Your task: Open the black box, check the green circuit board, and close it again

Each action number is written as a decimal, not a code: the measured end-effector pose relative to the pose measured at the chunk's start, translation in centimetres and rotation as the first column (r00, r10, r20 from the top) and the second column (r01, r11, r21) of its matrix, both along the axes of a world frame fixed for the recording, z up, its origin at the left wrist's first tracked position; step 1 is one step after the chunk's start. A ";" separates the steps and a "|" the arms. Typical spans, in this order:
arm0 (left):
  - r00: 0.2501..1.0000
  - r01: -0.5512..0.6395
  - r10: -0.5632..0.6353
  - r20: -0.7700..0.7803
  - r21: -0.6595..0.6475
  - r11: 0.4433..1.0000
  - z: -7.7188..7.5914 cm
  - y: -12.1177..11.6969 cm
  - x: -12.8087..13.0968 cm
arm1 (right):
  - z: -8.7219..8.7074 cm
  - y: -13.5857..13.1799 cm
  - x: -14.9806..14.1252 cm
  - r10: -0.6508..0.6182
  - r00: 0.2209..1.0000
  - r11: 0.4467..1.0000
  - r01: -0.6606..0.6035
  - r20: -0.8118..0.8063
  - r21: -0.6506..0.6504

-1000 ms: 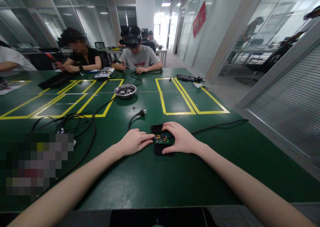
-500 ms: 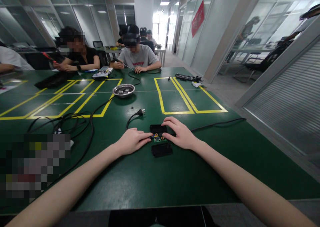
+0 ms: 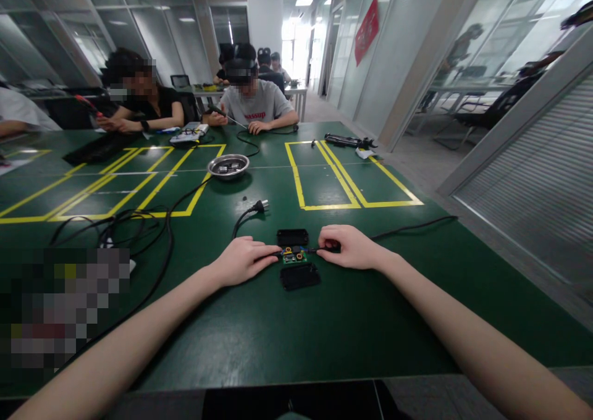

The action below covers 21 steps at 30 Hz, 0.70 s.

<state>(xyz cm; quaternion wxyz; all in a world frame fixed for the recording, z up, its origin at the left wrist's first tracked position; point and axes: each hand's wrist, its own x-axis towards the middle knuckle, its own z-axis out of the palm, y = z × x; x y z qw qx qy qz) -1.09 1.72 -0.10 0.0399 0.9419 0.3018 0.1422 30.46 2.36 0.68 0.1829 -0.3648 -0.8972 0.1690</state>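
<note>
A small green circuit board (image 3: 293, 256) lies on the green table (image 3: 278, 333) between two black case halves, one beyond it (image 3: 292, 237) and one nearer me (image 3: 300, 277). My left hand (image 3: 243, 262) is closed, its fingertips pinching the black cable at the board's left end. At the board's right end my right hand (image 3: 349, 247) is closed on the black cable (image 3: 412, 227) that runs off to the right. The left cable ends in a plug (image 3: 260, 207) lying on the table.
A metal bowl (image 3: 228, 166) stands farther back among yellow tape lines. Loose black cables (image 3: 134, 228) lie to the left. Two people sit across the table handling tools. A black tool (image 3: 349, 141) lies at the far right. The table's right edge is close.
My right hand has come off the case halves and moved right, closing on the cable. The near case half and the board now lie uncovered. My left hand stays put.
</note>
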 end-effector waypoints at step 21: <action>0.983 0.154 -0.163 0.080 0.112 0.982 0.0 -1.7 0.8 | 1.1 -1.8 -1.1 0.052 0.998 0.998 -0.051 -0.031 0.030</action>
